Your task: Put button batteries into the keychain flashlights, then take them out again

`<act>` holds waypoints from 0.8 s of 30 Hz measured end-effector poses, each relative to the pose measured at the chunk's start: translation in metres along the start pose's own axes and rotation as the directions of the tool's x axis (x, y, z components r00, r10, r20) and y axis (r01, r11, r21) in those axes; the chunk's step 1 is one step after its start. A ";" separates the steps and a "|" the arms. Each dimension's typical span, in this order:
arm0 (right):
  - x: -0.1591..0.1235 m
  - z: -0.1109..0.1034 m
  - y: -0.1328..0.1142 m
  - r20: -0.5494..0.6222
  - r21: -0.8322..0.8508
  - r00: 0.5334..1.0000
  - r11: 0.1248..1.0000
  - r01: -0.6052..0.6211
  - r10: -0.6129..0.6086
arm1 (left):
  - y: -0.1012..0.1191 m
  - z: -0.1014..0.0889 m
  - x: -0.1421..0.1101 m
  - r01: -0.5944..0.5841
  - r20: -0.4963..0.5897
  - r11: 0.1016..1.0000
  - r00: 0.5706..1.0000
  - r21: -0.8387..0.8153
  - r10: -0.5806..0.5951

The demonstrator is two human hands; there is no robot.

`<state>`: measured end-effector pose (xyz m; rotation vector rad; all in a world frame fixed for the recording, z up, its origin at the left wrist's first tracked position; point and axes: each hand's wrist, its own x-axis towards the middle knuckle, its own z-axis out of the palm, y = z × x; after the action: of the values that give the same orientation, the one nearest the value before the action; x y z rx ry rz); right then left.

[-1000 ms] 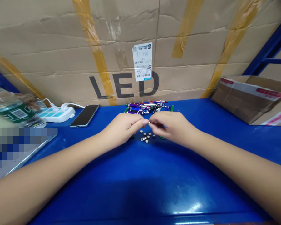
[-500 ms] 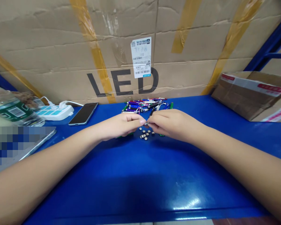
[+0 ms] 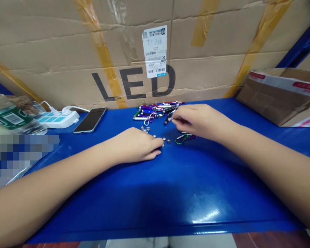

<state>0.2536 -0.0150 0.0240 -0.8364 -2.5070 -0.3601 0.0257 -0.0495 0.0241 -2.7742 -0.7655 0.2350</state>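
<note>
My left hand [image 3: 141,144] rests low over the blue table, its thumb and forefinger pinched around a small silver button cell. Several more button cells [image 3: 168,141] lie scattered beside those fingertips. Further right, my right hand [image 3: 195,119] is raised with closed fingers; a small silver metal piece [image 3: 170,119] sticks out from them, the rest hidden. Beneath it lies a green carabiner clip [image 3: 181,139]. Behind both hands is a pile of colourful small penlights [image 3: 152,112], some with clips. A few small silver parts [image 3: 145,128] sit just behind my left hand.
A phone [image 3: 90,120] and a white power strip [image 3: 58,119] with plugs lie at the left, near a tilted bottle [image 3: 12,117]. An open cardboard box [image 3: 281,96] stands at the right. A large carton [image 3: 196,75] closes off the back of the blue table [image 3: 134,193].
My hands, together before, are now apart. The left has come down onto the button cells; the right has moved slightly right and away with the silver piece. The view has tilted down slightly.
</note>
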 end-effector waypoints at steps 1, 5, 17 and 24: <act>0.000 0.000 -0.001 0.019 0.003 1.000 1.000 -0.004 0.004 | -0.001 0.000 0.000 0.008 0.003 1.000 1.000 0.007 -0.008; 0.002 0.000 -0.003 0.064 0.009 0.998 1.000 -0.014 0.013 | -0.003 -0.003 -0.001 0.046 0.030 0.998 0.999 -0.031 -0.045; 0.001 0.001 -0.002 0.115 0.030 0.993 0.999 0.014 -0.017 | -0.012 -0.011 -0.003 0.139 0.048 0.981 0.990 -0.137 -0.133; 0.001 0.002 -0.010 0.153 0.062 0.988 0.998 0.003 -0.013 | -0.033 -0.019 -0.008 0.095 -0.010 0.896 0.994 -0.434 -0.110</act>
<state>0.2462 -0.0221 0.0217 -0.8591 -2.6489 -0.2275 0.0077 -0.0300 0.0522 -3.1238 -1.0667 -0.0092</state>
